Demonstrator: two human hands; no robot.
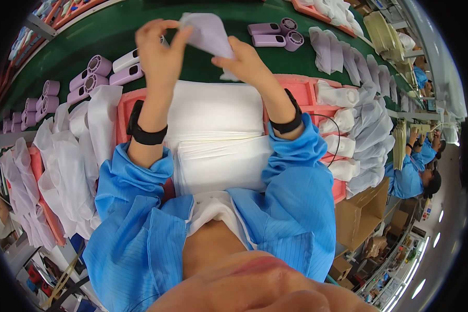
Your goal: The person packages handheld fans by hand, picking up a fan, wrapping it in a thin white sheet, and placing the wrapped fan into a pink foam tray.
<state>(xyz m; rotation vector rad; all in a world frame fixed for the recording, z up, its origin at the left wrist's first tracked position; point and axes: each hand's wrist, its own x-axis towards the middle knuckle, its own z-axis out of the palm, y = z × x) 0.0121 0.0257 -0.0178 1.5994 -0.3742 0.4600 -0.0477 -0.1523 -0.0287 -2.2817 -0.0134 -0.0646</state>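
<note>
Above the green belt, both my hands hold a thin translucent white bag [209, 32] with a pale purple object inside, likely a handheld fan. The fingers and thumb of my left hand [161, 49] pinch the bag's left edge. My right hand [245, 61] grips its lower right side between thumb and fingers. Purple handheld fans [126, 75] lie on the belt beyond my left wrist, and another pair of fans [268, 40] lies to the right of the bag. A stack of flat white bags [216, 109] lies between my forearms.
Wrapped fans [62, 166] lie in a heap on the left. Others [340, 135] fill a pink tray [308, 91] on the right. More wrapped fans [327, 52] line the green belt [195, 70]. A cardboard box [361, 216] and co-workers in blue [408, 174] are at right.
</note>
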